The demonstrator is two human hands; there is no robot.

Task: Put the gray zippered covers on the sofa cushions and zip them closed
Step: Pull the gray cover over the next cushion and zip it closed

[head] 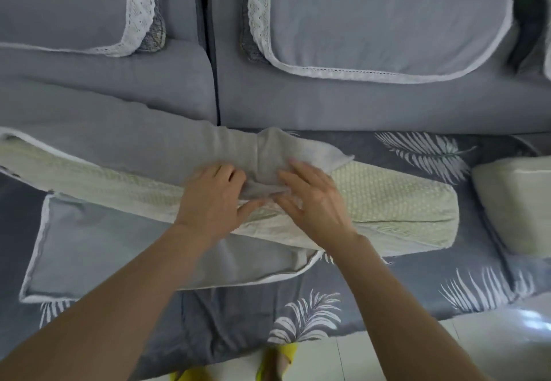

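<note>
one pale, dotted cushion (387, 198) lies lengthwise across the sofa seat, about half of it inside the gray cover (134, 148). its right end is bare, and its left part sits between the cover's upper layer and a lower flap that spreads flat toward the camera. the cover's open edge is bunched in a ridge across the cushion's middle, likely gathered there so it can be worked along the foam bit by bit.

the left hand (211, 201) rests on the cushion with its fingers (229, 171) curled into that gathered cloth, gripping it. the right hand (316, 204) is just beside it, its fingers (301, 168) fairly straight and spread over the same ridge, thumb toward the fold. whether it pinches the cloth or only presses it down i cannot tell. the zipper is not visible, so zipping looks some way off.

a second bare cushion (512, 201) waits at the right end of the seat, well apart. both lie on a dark feather-print sheet (417, 276). behind are gray back cushions (387, 22) edged in white lace. below, yellow slippers (286, 356) stand on a pale tiled floor (477, 345)
</note>
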